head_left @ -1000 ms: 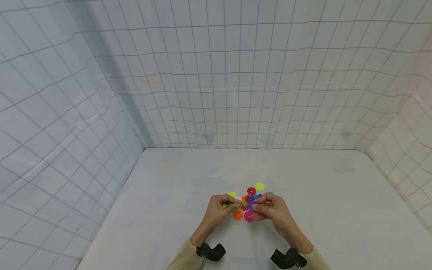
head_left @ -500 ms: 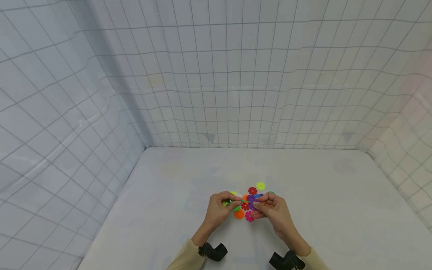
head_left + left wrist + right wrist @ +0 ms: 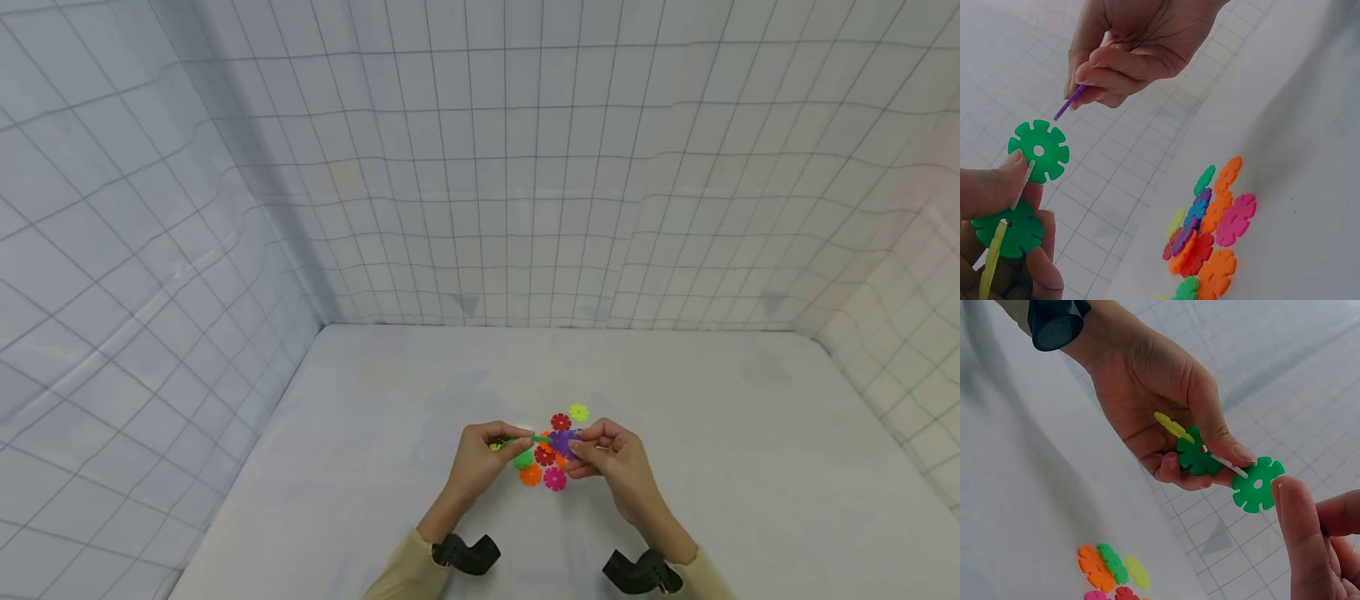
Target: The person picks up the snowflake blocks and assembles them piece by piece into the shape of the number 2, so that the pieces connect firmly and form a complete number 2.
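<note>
A short chain of snowflake discs is held in my left hand (image 3: 480, 462), thumb and fingers pinching it around a white disc (image 3: 1023, 185) seen edge-on. One green disc (image 3: 1056, 155) sticks out at the free end. Another green disc (image 3: 1022, 240) and a yellow disc (image 3: 992, 262) lie closer to the palm. Between thumb and fingertips my right hand (image 3: 618, 458) pinches a purple disc (image 3: 1069, 103). Its edge is right by the rim of the outer green disc in the left wrist view. In the right wrist view, fingers hide the purple disc.
Below the hands, loose discs lie in a pile on the white table, among them a pink disc (image 3: 555, 478), an orange disc (image 3: 530, 475) and a red disc (image 3: 560, 422). A yellow-green disc (image 3: 578, 412) sits at the far side. Gridded white sheets (image 3: 480, 208) wall the table.
Both hands have risen slightly, still holding the chain and the purple disc. The purple disc has shifted a little up in the head view, and more of the pile's green disc shows.
</note>
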`<state>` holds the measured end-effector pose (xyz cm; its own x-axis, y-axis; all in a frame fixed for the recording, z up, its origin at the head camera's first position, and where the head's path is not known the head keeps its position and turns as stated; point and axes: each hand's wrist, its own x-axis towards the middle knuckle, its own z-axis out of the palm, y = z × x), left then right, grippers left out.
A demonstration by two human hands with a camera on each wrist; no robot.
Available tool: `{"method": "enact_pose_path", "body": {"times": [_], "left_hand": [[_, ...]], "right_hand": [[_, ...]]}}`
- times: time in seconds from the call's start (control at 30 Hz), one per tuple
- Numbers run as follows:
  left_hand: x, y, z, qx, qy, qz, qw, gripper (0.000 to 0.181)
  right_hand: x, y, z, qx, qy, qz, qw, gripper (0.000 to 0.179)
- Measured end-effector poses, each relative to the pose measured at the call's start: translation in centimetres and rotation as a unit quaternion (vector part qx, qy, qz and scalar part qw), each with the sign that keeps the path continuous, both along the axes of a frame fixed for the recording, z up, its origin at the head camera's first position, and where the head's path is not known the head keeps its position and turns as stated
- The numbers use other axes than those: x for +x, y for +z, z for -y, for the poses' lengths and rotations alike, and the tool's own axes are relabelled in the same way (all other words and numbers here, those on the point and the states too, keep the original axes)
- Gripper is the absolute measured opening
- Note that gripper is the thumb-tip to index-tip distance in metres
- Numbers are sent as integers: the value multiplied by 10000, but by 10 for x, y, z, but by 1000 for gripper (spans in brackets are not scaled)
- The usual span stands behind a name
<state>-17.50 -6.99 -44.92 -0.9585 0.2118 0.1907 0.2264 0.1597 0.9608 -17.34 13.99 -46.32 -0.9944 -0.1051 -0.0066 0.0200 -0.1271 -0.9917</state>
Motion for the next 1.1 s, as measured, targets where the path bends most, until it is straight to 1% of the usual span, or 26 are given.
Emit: {"method": "enact_pose_path", "body": {"times": [0.2, 0.33, 0.4, 0.53, 0.63, 0.83, 0.97, 1.1], "left_hand": [[2, 2, -3, 28, -21, 142, 9999, 11], [3, 4, -3, 69, -62, 57, 9999, 11], [3, 4, -3, 85, -125, -99, 9998, 10], [3, 5, -3, 44, -249, -521, 9983, 9], [3, 4, -3, 18, -279, -772, 9966, 8], [4, 1, -4, 163, -222, -1022, 9944, 5], [4, -3, -6, 221, -179, -1262, 9916, 5], [3, -5, -7, 229, -221, -1444, 9890, 5]], "right_hand": [[0, -1, 1, -30, 262, -82, 9996, 21], [-1, -1, -1, -112, 407, -83, 9991, 21], [-1, -1, -2, -129, 518, -80, 9985, 20], [-1, 1, -5, -117, 712, -99, 9973, 19], [0, 3, -5, -137, 768, -111, 9969, 18], [4, 7, -1, -185, 654, -21, 9977, 18], [6, 8, 2, -55, 478, -98, 9988, 19], [7, 6, 5, 87, 299, -152, 9994, 18]]}}
